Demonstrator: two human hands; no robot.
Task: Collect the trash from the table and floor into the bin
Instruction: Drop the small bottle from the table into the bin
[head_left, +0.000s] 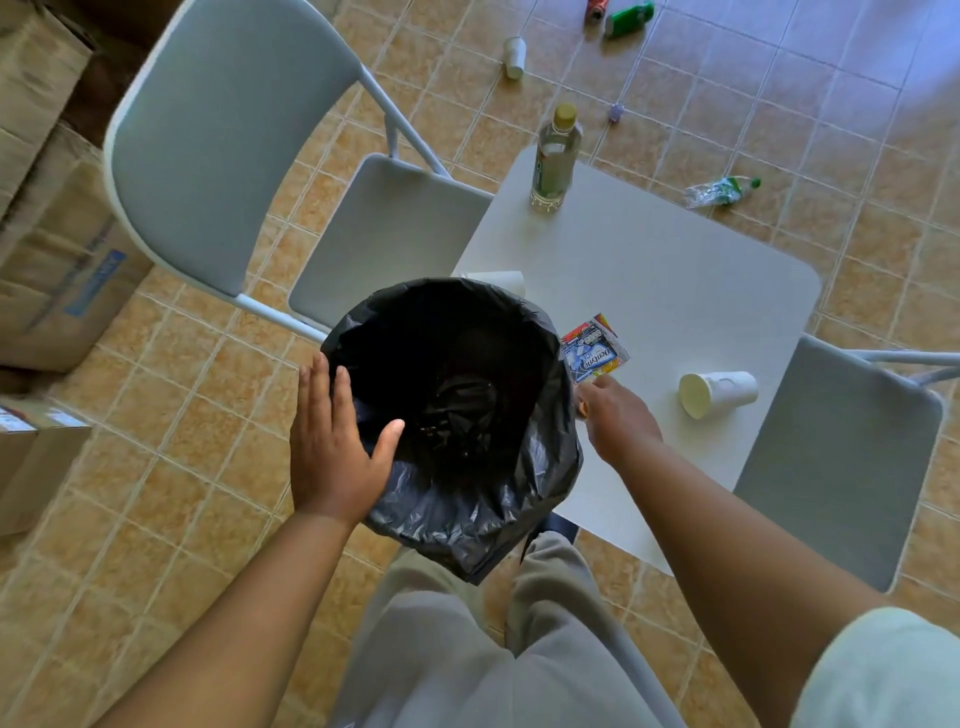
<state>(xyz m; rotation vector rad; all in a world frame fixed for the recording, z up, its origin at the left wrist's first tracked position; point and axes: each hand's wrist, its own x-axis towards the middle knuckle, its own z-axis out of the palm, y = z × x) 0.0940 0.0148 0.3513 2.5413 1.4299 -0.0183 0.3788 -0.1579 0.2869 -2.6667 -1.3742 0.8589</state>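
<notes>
You are steadying the bin with your left hand, its fingers spread flat on the black liner's rim. Your right hand is pinching a gum wrapper just beside the rim, above the table. The wrapper is not inside yet; next you need to carry it over the opening and let go. A fallen paper cup and a bottle are waiting on the table.

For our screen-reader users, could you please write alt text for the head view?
A person's right hand lifts a gum wrapper from a white table beside a black-lined bin, which the open left hand steadies. Cups and bottles litter the table and floor.
</notes>
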